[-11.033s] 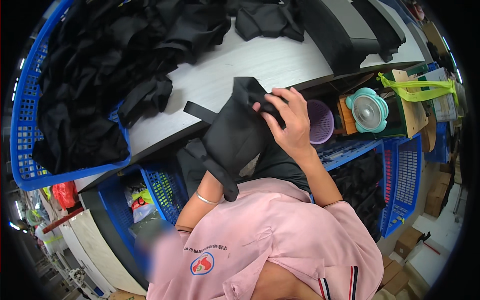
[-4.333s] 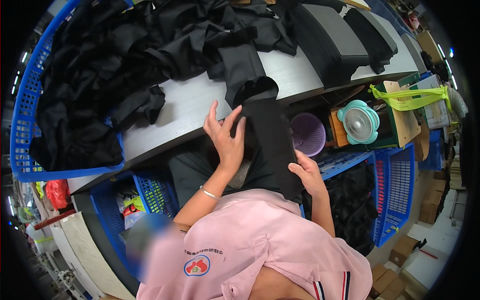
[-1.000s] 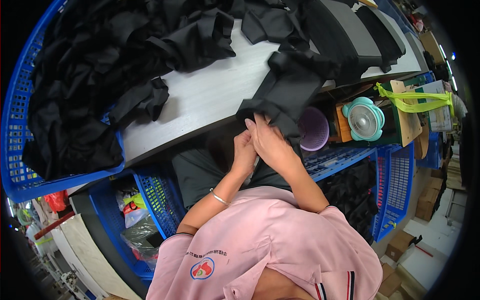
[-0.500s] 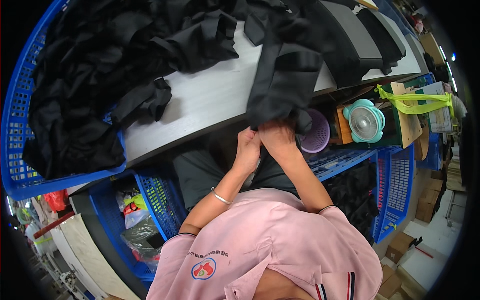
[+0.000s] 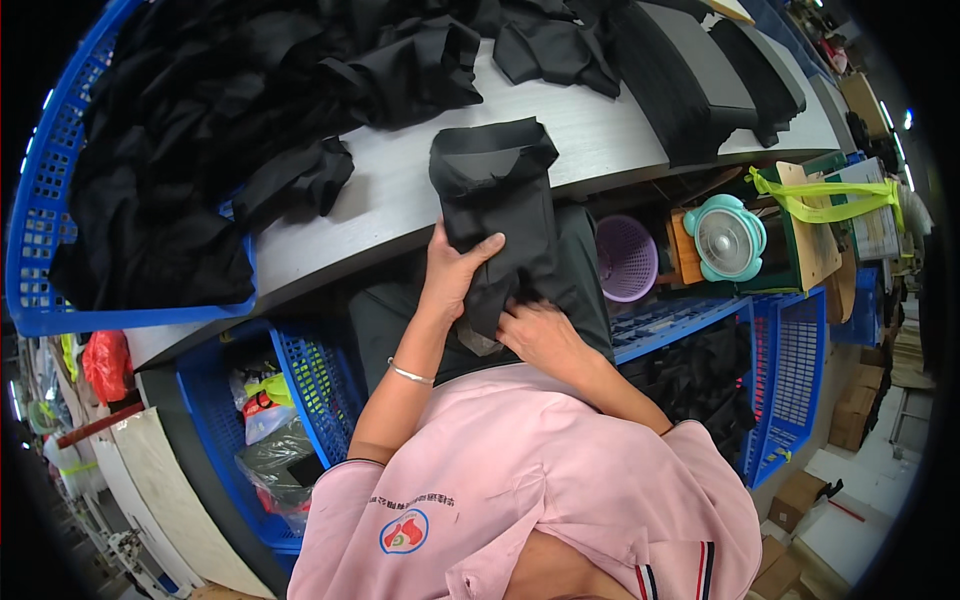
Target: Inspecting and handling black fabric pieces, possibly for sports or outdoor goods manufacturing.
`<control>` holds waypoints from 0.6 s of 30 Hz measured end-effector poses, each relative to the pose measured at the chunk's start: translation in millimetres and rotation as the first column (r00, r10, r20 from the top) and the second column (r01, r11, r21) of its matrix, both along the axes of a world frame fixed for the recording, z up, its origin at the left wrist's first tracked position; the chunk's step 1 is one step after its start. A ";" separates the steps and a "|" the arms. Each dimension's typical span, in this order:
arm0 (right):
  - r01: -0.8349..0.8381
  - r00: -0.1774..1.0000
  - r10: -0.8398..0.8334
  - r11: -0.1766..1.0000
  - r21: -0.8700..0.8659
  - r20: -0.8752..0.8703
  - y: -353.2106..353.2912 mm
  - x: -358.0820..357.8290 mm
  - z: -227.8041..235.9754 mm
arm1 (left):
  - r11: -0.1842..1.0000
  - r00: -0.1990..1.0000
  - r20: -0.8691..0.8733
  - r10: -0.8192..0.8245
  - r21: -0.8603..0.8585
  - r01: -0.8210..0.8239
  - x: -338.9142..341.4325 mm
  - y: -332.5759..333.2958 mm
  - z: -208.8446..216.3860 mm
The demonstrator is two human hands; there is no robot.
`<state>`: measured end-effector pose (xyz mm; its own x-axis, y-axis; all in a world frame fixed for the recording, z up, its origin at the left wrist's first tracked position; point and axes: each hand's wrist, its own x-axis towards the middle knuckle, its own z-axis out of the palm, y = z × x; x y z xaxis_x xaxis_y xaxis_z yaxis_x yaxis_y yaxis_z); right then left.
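Observation:
Over my lap and the table's near edge lies a black fabric piece [image 5: 510, 215], its far end folded into an open band that rests on the table. My left hand [image 5: 455, 265] grips its left side, thumb on top and the other fingers hidden beneath. Lower down, my right hand [image 5: 540, 330] has its fingers curled at the near end of the same cloth, by a greyish tip close to my shirt. The right fingertips are partly covered by the fabric.
A heap of black fabric [image 5: 190, 150] fills a blue basket [image 5: 140, 320] at the left. Black cloth stacks [image 5: 690, 80] lie on the grey table [image 5: 385, 190]. Below the right edge are a purple basket [image 5: 627, 260], a mint-green fan [image 5: 728, 240] and blue crates [image 5: 790, 370].
The black fabric has come left and toward me, and its folded band now shows. My hands have moved apart: the left is on its side, the right nearer my body.

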<state>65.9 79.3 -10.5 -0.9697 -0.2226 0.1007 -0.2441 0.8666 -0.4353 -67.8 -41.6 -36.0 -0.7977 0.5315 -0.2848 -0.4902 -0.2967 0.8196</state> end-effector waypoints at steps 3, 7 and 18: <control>0.013 0.953 -0.096 0.960 -0.280 -0.287 2.9 16.8 38.5 | 0.995 0.995 -0.051 0.090 0.034 -0.089 6.9 -4.4 10.5; 0.408 0.813 -0.574 0.680 -0.609 -0.097 27.7 31.2 74.0 | 0.995 0.985 -0.145 0.097 0.013 -0.096 34.1 -16.9 25.4; 0.416 0.909 0.067 -0.217 -0.883 0.412 44.6 33.1 27.4 | 0.997 0.996 -0.049 0.076 -0.028 -0.078 57.7 -30.7 39.4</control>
<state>98.9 123.8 17.0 -0.9709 0.0810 -0.2253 0.1257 -0.6283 -0.7677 -10.1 -72.3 3.3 -0.8489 0.4599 -0.2604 -0.4271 -0.3068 0.8506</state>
